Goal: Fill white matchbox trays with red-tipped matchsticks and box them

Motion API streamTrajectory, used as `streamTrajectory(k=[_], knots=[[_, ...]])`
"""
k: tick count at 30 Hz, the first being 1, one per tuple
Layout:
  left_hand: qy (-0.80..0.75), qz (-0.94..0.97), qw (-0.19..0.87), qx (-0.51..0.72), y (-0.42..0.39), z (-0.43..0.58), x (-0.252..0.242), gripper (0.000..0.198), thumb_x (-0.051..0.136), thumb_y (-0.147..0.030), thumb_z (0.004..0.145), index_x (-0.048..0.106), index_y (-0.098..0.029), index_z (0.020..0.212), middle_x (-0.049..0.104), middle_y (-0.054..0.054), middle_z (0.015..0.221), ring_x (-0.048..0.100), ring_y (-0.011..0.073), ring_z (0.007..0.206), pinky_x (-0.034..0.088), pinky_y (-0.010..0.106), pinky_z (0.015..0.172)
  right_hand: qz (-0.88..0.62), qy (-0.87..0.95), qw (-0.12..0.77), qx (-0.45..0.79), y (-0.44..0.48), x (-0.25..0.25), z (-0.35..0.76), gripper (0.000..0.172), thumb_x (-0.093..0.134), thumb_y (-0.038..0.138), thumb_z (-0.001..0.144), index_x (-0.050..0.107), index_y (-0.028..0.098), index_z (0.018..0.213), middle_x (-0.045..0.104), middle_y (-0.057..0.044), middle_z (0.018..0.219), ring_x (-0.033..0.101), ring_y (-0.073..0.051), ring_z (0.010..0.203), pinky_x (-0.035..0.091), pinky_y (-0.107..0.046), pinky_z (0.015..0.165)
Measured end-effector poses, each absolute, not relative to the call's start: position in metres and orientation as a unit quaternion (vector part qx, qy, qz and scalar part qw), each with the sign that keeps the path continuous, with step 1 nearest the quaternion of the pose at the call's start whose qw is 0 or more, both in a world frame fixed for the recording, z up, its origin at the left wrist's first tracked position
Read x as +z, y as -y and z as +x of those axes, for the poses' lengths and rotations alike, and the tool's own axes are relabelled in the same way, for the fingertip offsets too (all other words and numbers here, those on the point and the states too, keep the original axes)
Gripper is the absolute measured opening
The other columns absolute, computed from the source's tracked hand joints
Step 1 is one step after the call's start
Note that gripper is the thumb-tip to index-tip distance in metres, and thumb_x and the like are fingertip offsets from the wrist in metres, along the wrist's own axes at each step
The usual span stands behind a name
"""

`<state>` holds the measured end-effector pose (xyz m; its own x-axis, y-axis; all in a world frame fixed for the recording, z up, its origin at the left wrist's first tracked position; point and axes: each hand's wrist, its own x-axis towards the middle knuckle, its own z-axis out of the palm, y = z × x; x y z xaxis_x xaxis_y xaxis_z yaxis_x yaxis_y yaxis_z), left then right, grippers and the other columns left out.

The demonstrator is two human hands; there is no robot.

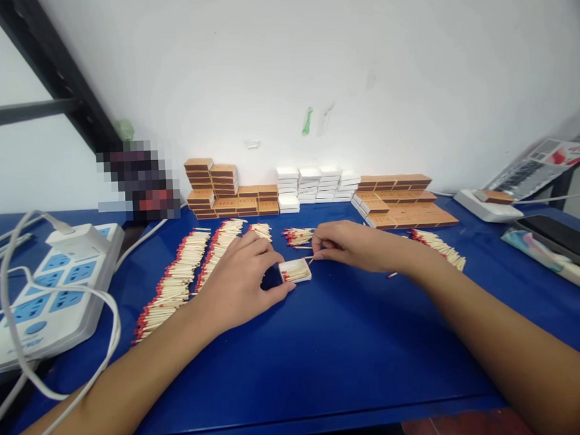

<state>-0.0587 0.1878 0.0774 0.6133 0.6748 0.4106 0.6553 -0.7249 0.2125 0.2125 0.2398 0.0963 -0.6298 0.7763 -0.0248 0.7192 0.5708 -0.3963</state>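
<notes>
My left hand [247, 277] grips the left end of a small white matchbox tray [303, 279], thumb at the front and fingers behind. A few red-tipped matches [292, 275] lie inside the tray. Just beyond its right end, my right hand [344, 246] has thumb and fingers pinched on a single match [310, 259], angled near the tray's rim. Behind the tray is a loose heap of matches [296, 235], close to the right fingertips. Long rows of matches [177, 270] spread left of my left hand, partly hidden by it.
Along the wall stand stacked brown matchboxes [222, 207], white trays [317, 184] and more brown boxes [409, 213]. Another match pile [440, 246] lies beyond my right forearm. A white power strip [57, 285] with looping cables is at left; a phone [560, 238] at right.
</notes>
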Motion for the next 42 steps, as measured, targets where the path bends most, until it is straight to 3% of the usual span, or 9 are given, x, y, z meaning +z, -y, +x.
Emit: streamTrajectory(k=[10, 18, 23, 27, 33, 42], knots=[[-0.365, 0.899, 0.013, 0.241, -0.188, -0.059, 0.076, 0.029, 0.075, -0.045, 0.093, 0.075, -0.017, 0.102, 0.070, 0.008, 0.099, 0.060, 0.0272, 0.102, 0.052, 0.046, 0.094, -0.401, 0.891, 0.077, 0.196, -0.241, 0.095, 0.216, 0.011, 0.063, 0.032, 0.098, 0.071, 0.024, 0.100, 0.065, -0.004, 0.095, 0.054, -0.019, 0.080, 0.036, -0.030, 0.070], [-0.366, 0.899, 0.014, 0.240, -0.188, -0.060, 0.076, 0.029, 0.075, -0.045, 0.093, 0.075, -0.018, 0.102, 0.070, 0.007, 0.097, 0.059, 0.0269, 0.100, 0.052, 0.045, 0.093, -0.428, 0.877, 0.060, 0.209, -0.238, 0.097, 0.215, 0.018, 0.055, 0.033, 0.101, 0.065, 0.020, 0.093, 0.067, -0.008, 0.099, 0.057, -0.021, 0.086, 0.040, -0.032, 0.075], [-0.368, 0.898, 0.013, 0.243, -0.188, -0.060, 0.076, 0.027, 0.076, -0.043, 0.093, 0.075, -0.018, 0.102, 0.069, 0.007, 0.098, 0.059, 0.0265, 0.101, 0.051, 0.045, 0.093, -0.409, 0.874, 0.110, 0.239, -0.226, 0.105, 0.202, 0.025, 0.054, 0.041, 0.104, 0.067, 0.020, 0.096, 0.062, -0.003, 0.086, 0.051, -0.018, 0.075, 0.036, -0.031, 0.068], [-0.365, 0.897, 0.018, 0.249, -0.187, -0.059, 0.077, 0.026, 0.078, -0.042, 0.091, 0.075, -0.019, 0.104, 0.068, 0.006, 0.096, 0.059, 0.0261, 0.098, 0.051, 0.044, 0.089, -0.377, 0.882, 0.128, 0.251, -0.215, 0.104, 0.188, 0.018, 0.060, 0.033, 0.101, 0.067, 0.021, 0.090, 0.055, 0.001, 0.076, 0.046, -0.015, 0.069, 0.031, -0.030, 0.065], [-0.363, 0.898, 0.018, 0.249, -0.188, -0.058, 0.077, 0.026, 0.077, -0.041, 0.092, 0.075, -0.018, 0.104, 0.069, 0.006, 0.097, 0.059, 0.0264, 0.100, 0.051, 0.045, 0.090, -0.365, 0.892, 0.150, 0.219, -0.214, 0.102, 0.186, 0.007, 0.065, 0.022, 0.095, 0.071, 0.020, 0.091, 0.052, 0.003, 0.075, 0.047, -0.014, 0.069, 0.033, -0.029, 0.066], [-0.363, 0.898, 0.017, 0.250, -0.187, -0.058, 0.077, 0.027, 0.078, -0.041, 0.091, 0.075, -0.017, 0.104, 0.070, 0.007, 0.099, 0.060, 0.0267, 0.103, 0.051, 0.046, 0.096, -0.439, 0.866, 0.193, 0.143, -0.238, 0.090, 0.200, 0.013, 0.064, 0.027, 0.097, 0.071, 0.020, 0.089, 0.056, 0.001, 0.075, 0.050, -0.015, 0.070, 0.035, -0.029, 0.067]])
